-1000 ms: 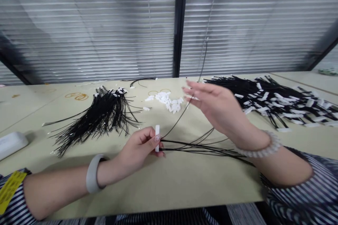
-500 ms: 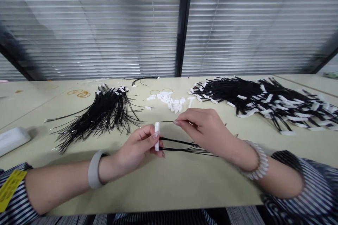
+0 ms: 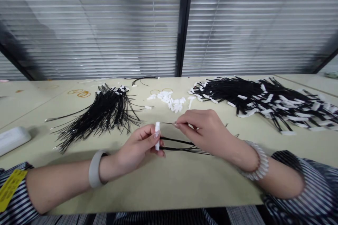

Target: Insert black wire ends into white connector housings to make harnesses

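Note:
Between the thumb and fingers of my left hand point(image 3: 141, 144) stands a white connector housing point(image 3: 157, 126), held upright. Several black wires point(image 3: 179, 149) run from its lower part to the right, passing under my right hand point(image 3: 200, 128). My right thumb and forefinger pinch a single thin wire point(image 3: 167, 123). Its free end points left and lies close to the top of the housing; whether it touches is too small to tell. The far ends of the wires are partly hidden behind my right hand.
A bundle of black wires point(image 3: 97, 116) lies at the left. Loose white housings point(image 3: 171, 102) are heaped in the middle. At the right is a big pile of finished-looking wire harnesses point(image 3: 253, 95). Rubber bands point(image 3: 83, 93) and a white case point(image 3: 13, 140) lie further left.
The wire in my right fingers has shifted slightly left, so its tip is nearer the top of the housing. My left hand has hardly moved.

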Available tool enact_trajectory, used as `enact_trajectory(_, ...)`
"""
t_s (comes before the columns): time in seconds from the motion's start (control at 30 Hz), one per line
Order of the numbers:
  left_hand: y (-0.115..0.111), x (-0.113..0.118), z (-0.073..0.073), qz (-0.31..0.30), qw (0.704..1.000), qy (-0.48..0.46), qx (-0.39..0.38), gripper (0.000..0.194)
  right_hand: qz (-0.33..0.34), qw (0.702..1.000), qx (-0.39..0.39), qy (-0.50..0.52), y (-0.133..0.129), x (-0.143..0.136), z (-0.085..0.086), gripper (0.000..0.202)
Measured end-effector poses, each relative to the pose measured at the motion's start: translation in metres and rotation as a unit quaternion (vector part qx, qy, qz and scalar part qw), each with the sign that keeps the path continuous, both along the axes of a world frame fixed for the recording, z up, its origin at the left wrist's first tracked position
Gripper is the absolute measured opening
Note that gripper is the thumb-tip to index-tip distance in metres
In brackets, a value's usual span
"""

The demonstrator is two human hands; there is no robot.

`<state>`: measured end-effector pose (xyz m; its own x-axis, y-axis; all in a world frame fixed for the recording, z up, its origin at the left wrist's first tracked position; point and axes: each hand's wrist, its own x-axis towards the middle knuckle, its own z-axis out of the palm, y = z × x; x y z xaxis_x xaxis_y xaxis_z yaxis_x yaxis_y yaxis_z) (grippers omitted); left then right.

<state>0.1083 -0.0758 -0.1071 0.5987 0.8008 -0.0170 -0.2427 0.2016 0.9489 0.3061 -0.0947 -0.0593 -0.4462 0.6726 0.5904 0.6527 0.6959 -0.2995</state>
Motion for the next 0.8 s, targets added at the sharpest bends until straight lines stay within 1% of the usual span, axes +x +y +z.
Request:
enact_trajectory(0.17, 0.0, 0.001, -0.003, -0.016, 1.0, 0.008, 0.018, 0.019, -0.008, 1.0, -0.014, -0.022, 0.001, -0.001, -0.002, 0.015)
enact_trajectory(0.4, -0.004, 0.002, 0.0, -0.031, 0.995, 0.076, 0.055, 0.023, -0.017, 0.997, -0.04, -0.063, 0.002, -0.004, -0.006, 0.017)
enact_trajectory(0.6, -0.005, 0.002, 0.002, -0.036, 0.992, 0.093, 0.081, 0.023, -0.032, 0.994, -0.096, -0.031, -0.001, -0.012, -0.006, 0.017)
enact_trajectory(0.8, -0.004, 0.003, -0.001, -0.043, 0.993, 0.089, 0.067, 0.022, -0.026, 0.992, -0.123, -0.002, -0.001, -0.016, -0.012, 0.017)
